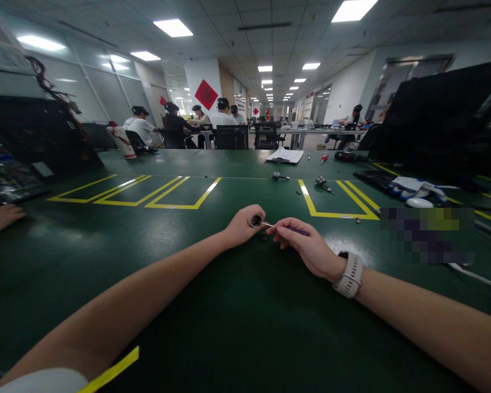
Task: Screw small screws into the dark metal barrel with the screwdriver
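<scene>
My left hand (242,225) is closed around a small cylindrical metal part (255,221), its round open end turned toward the right. Between the fingers of my right hand (300,240) is a slim screwdriver (269,224) with a dark handle. Its thin shaft points left, and the tip is at the open end of the metal part; how deep it reaches I cannot tell. Just below my hands, a few tiny dark pieces (264,236) lie on the green tabletop (237,305).
Two metal assemblies (322,183) (279,176) lie ahead, near a clipboard with papers (285,155), a red screwdriver (324,158) and a power drill (348,156). Gloves (417,188) and a monitor (442,114) stand right. Another person's hand (2,218) rests left.
</scene>
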`<action>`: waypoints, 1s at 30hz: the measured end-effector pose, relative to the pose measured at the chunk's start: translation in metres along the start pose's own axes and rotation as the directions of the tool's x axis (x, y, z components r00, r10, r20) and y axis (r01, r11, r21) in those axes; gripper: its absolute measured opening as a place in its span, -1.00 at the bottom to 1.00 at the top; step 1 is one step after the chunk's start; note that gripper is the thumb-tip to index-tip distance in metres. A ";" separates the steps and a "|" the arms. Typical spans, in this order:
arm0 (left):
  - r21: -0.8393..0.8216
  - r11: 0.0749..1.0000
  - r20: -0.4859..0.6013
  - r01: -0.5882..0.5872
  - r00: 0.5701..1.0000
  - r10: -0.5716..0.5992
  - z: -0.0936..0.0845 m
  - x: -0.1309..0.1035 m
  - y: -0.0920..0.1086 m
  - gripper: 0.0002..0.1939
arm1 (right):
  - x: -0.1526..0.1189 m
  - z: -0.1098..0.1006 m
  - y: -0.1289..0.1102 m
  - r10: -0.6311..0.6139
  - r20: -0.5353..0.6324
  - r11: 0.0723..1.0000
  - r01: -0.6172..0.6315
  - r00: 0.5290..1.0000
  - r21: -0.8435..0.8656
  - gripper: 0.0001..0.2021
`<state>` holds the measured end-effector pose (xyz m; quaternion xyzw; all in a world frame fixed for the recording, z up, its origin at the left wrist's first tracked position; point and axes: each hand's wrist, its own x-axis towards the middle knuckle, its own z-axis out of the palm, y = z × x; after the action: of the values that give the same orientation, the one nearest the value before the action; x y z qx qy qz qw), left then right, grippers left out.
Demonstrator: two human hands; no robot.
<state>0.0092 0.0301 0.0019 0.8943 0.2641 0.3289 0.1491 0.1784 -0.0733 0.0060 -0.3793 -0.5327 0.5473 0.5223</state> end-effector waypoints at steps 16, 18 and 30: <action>-0.017 0.997 0.006 -0.078 0.997 0.078 -0.003 -0.001 0.004 -0.84 | 0.001 -0.002 0.000 0.024 0.038 0.999 -0.025 0.999 0.028 -0.90; -0.047 0.996 0.002 -0.074 0.997 0.074 -0.002 -0.001 0.004 -0.82 | 0.001 -0.002 -0.001 0.028 0.038 0.999 -0.030 0.999 0.041 -0.90; 0.029 0.998 -0.002 -0.056 0.998 0.056 0.000 0.000 0.001 -0.85 | 0.001 -0.003 0.003 0.011 -0.013 0.994 -0.009 1.000 0.110 -0.91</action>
<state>0.0095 0.0297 0.0023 0.9030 0.2441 0.3303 0.1264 0.1811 -0.0715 0.0030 -0.3563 -0.4965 0.5757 0.5432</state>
